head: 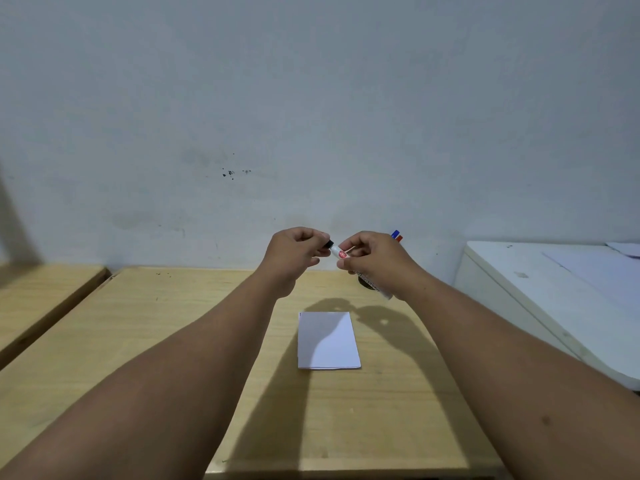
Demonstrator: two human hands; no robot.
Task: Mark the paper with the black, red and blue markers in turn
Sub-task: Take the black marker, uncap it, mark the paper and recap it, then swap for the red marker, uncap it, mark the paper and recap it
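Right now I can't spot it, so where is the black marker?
In the head view, the black marker is held above the table's far edge, body in the right hand, cap end pinched by the left hand.

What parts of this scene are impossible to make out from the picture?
- Head view: the black marker's tip and cap, covered by the left hand.
- Red marker and blue marker: only the tops show behind the right hand.
- The marker's label: too small to read.
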